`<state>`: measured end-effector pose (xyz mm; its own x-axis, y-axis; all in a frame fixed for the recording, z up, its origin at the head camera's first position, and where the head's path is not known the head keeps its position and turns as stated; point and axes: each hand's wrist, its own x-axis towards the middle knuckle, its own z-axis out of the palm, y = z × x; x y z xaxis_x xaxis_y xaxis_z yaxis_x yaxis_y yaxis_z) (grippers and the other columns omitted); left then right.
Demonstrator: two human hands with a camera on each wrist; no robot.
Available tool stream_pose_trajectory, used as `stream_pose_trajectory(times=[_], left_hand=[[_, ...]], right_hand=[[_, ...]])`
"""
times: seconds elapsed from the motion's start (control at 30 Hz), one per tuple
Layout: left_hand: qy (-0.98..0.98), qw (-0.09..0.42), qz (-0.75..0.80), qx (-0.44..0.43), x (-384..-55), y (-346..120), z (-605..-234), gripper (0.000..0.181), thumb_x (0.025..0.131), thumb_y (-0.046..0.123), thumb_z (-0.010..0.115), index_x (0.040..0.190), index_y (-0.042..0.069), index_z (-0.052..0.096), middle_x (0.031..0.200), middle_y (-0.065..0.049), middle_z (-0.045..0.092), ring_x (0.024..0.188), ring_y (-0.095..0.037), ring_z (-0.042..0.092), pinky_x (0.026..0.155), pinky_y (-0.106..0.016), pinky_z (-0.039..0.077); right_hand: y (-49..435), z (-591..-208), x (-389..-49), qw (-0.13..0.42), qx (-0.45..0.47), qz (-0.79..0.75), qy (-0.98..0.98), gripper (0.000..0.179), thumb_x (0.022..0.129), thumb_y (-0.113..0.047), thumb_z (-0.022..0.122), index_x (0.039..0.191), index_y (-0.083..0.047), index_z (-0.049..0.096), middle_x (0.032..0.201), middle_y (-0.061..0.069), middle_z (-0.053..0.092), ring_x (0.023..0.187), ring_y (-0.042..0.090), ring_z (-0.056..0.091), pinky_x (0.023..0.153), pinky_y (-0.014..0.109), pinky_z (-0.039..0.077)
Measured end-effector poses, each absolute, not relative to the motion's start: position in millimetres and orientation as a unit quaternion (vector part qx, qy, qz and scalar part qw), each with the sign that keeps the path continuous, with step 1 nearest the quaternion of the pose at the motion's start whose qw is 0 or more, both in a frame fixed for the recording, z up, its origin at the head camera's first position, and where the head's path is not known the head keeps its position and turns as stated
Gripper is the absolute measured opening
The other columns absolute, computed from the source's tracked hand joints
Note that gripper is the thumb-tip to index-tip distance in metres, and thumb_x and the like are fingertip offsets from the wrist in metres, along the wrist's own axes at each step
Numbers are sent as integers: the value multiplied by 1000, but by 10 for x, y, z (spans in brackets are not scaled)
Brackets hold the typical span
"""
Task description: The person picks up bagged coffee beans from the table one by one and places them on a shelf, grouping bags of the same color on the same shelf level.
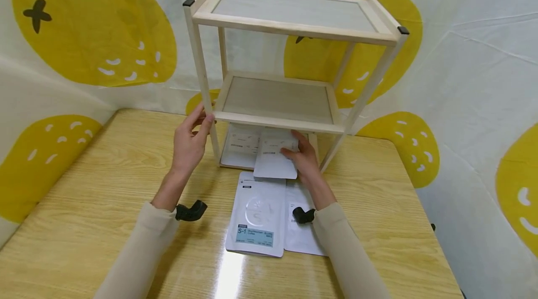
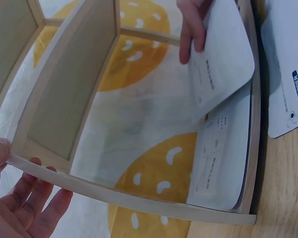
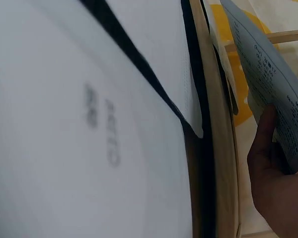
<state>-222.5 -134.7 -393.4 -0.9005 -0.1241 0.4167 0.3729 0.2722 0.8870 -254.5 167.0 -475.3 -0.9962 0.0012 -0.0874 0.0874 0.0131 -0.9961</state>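
A pale wooden shelf rack (image 1: 279, 127) with black-capped posts stands on the table. My left hand (image 1: 190, 142) grips its front left post, thumb on one side and fingers on the other, as the left wrist view also shows. In my right hand (image 1: 307, 158) is a white coffee pouch (image 1: 274, 164), pinched at its right edge with the thumb on top. That pouch slants over the bottom shelf, its near end sticking out past the front edge. Beside and partly under it, another white pouch (image 1: 236, 147) lies flat on the bottom shelf.
On the table before the rack lies a white pouch with a blue S-1 label (image 1: 260, 215). Another white pouch (image 1: 302, 236) lies to its right, partly under the right forearm. The rack's middle shelf (image 1: 277, 99) hangs close above the right hand. A fruit-patterned cloth (image 1: 260, 67) hangs behind.
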Motion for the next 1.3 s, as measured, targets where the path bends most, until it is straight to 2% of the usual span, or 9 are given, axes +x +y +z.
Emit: stream_pose_trajectory(times=[0.1,0.2,0.33,0.47,0.63,0.77,0.93,1.13,1.3], left_hand=[[-771,206,-597,-82,-2224,-1346,-3939,43,108,30,58,151,24,58,117,-17,72,103,-5,62,74,-10,52],[-772,208,-596,-80,-2227,-1349,-3938,43,108,31,59,151,26,58,117,-17,72,103,-4,62,74,-10,52],[-771,210,-596,-80,-2238,-1351,-3944,42,107,32,59,150,28,59,117,-16,73,103,-5,62,74,-11,52],[-769,212,-597,-82,-2236,-1355,-3946,42,108,31,59,150,28,59,116,-16,72,102,-6,62,73,-10,52],[-768,210,-598,-84,-2230,-1348,-3940,43,108,28,58,150,22,58,116,-18,72,101,-6,62,73,-10,52],[-768,211,-598,-83,-2229,-1344,-3931,43,108,28,58,150,21,58,116,-18,72,102,-3,62,73,-10,52],[-767,213,-600,-84,-2227,-1342,-3931,43,108,27,58,150,23,58,117,-18,72,101,-3,62,73,-10,52],[-768,209,-599,-83,-2221,-1341,-3935,43,108,27,58,151,25,58,118,-18,72,103,-5,62,74,-9,52],[-767,210,-600,-83,-2226,-1342,-3931,42,108,28,58,151,26,58,118,-18,72,103,-6,62,74,-9,52]], right_hand=[[1643,-4807,-2595,36,29,-707,705,79,93,1,73,161,-20,39,175,10,18,161,26,18,128,43,28],[1616,-4857,-2653,39,22,-713,700,82,92,3,72,163,-19,37,173,10,24,155,26,30,121,37,38],[1585,-4854,-2695,46,24,-721,691,85,92,6,71,164,-17,33,165,12,39,136,28,50,100,30,51],[1567,-4851,-2723,58,34,-726,684,85,92,7,71,164,-19,33,159,13,46,131,31,57,90,28,56],[1571,-4866,-2775,62,27,-721,690,82,91,8,72,162,-19,37,154,13,51,126,31,59,87,29,59],[1568,-4886,-2829,46,9,-703,710,76,90,8,73,156,-14,44,147,14,56,120,27,60,86,28,57],[1558,-4926,-2888,46,25,-685,727,74,88,6,76,152,-19,48,145,8,58,117,23,61,92,29,56],[1528,-4887,-2866,34,29,-653,756,76,89,2,77,155,-17,44,154,9,54,126,27,58,109,40,50],[1517,-4853,-2848,30,33,-647,761,79,89,2,78,157,-14,41,161,12,46,138,33,50,117,48,43]])
